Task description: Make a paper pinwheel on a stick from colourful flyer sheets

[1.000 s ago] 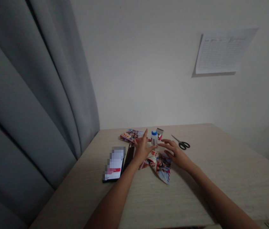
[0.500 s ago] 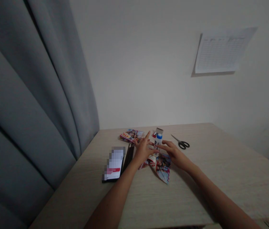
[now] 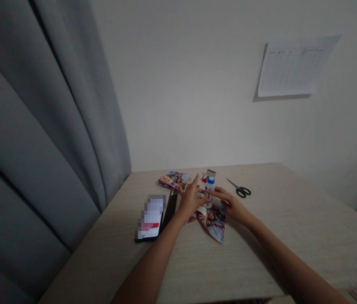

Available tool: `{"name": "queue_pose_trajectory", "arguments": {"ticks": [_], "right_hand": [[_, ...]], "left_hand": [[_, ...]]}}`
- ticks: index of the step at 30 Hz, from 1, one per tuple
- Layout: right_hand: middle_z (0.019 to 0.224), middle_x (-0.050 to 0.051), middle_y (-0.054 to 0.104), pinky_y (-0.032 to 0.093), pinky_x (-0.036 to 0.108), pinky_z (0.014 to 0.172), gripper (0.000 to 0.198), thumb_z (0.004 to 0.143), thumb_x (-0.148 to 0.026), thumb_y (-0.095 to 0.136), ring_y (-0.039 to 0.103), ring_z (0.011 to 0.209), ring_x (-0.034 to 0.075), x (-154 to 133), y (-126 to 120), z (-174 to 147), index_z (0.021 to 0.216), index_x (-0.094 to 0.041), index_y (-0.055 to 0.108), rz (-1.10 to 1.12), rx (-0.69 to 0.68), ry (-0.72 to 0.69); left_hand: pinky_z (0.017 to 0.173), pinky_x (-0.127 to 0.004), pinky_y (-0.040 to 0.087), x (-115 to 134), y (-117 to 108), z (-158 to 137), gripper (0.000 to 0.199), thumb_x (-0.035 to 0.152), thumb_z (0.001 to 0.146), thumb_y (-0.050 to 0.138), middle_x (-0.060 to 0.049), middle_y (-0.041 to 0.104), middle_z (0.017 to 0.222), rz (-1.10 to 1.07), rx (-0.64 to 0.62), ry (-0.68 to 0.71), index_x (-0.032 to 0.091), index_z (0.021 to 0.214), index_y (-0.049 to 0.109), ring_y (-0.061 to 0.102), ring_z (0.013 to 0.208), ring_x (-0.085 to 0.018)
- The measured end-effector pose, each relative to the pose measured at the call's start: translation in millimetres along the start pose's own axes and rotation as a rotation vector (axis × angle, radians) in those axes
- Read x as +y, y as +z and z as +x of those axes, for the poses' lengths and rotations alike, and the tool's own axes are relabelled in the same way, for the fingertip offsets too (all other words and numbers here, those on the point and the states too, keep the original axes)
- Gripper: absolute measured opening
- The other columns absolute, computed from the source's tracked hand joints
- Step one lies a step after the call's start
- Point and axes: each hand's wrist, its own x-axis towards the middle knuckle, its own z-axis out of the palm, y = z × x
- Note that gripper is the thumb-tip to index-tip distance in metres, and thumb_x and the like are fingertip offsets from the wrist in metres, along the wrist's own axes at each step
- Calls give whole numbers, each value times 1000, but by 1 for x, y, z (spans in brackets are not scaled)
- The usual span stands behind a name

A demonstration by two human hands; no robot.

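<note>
A clear glue bottle with a blue cap (image 3: 210, 180) stands upright between my hands. Beneath and in front of it lies a folded, partly curled piece of colourful printed paper (image 3: 217, 223). My left hand (image 3: 191, 199) is on the bottle's left with its fingers spread, one pointing up and away, others reaching to the bottle's lower part and the paper. From the right, my right hand (image 3: 233, 206) stretches its fingers across the front of the bottle; a fingertip seems to touch it. Whether either hand presses on the paper is hidden.
A phone (image 3: 151, 219) lies left of my left forearm, beside dark brown strips (image 3: 169, 209). Behind are a stack of printed paper (image 3: 174, 179) and a small red-and-grey box (image 3: 210, 173). Black-handled scissors (image 3: 241, 190) lie to the right. A grey curtain (image 3: 71, 126) hangs at the left.
My right hand has shifted slightly left, its fingers now a little further across the bottle. My left hand, the bottle and the paper look almost unchanged.
</note>
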Motion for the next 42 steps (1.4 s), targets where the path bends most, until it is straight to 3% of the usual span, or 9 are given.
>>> {"name": "queue_pose_trajectory", "arguments": {"ticks": [10, 15, 19, 24, 27, 34, 38, 42], "right_hand": [[142, 5, 54, 33, 49, 119, 81, 73, 5, 40, 47, 136, 21, 20, 7, -9, 142, -37, 54, -21, 133, 82], [142, 5, 54, 32, 49, 119, 81, 73, 2, 42, 47, 135, 22, 22, 10, -9, 145, -34, 50, -32, 188, 109], [140, 6, 57, 30, 49, 120, 80, 73, -1, 44, 46, 137, 24, 23, 4, -8, 148, -31, 47, -77, 281, 133], [141, 6, 57, 29, 51, 120, 78, 73, -2, 43, 45, 138, 25, 25, -7, -7, 145, -30, 50, -129, 392, 151], [141, 6, 57, 32, 52, 118, 76, 73, -4, 46, 48, 135, 26, 25, -10, -7, 143, -31, 52, -124, 419, 147], [146, 10, 54, 35, 50, 115, 72, 73, -10, 55, 49, 135, 28, 29, -10, -6, 143, -26, 49, -64, 454, 158], [142, 10, 56, 38, 50, 113, 67, 75, -13, 56, 52, 130, 28, 28, -10, -6, 141, -26, 50, -53, 460, 167], [140, 10, 58, 41, 50, 109, 64, 77, -16, 56, 57, 120, 28, 24, -9, -5, 140, -24, 51, -78, 443, 182]], "left_hand": [[115, -67, -14, 4, 4, -2, 96, 41, 78, 80, -3, 77, 94, -91, -10, -55, 25, 156, 28, 59, 125, -27], [117, -66, -9, 2, 6, -2, 91, 40, 79, 80, -5, 77, 96, -78, -30, -60, 25, 155, 31, 60, 125, -27], [119, -66, -1, 6, -7, -3, 78, 41, 86, 72, -4, 77, 102, 68, -15, -86, 28, 153, 35, 57, 128, -26], [119, -65, 7, 13, -36, -12, 37, 42, 86, 71, -4, 76, 106, 217, -98, -110, 31, 121, 67, 56, 125, -29], [119, -64, 9, 16, -48, -18, 20, 46, 85, 69, -3, 75, 112, 219, -230, -102, 33, 98, 77, 57, 122, -31], [119, -64, 4, 17, -50, -24, 21, 50, 79, 73, -3, 76, 114, 179, -396, -52, 34, 91, 80, 55, 126, -34], [116, -68, -2, 16, -46, -26, 23, 50, 81, 72, -4, 75, 115, 199, -400, -41, 34, 96, 79, 55, 126, -35], [119, -65, 6, 14, -41, -27, 26, 45, 78, 76, -4, 74, 118, 212, -352, -22, 33, 101, 78, 55, 126, -33]]}}
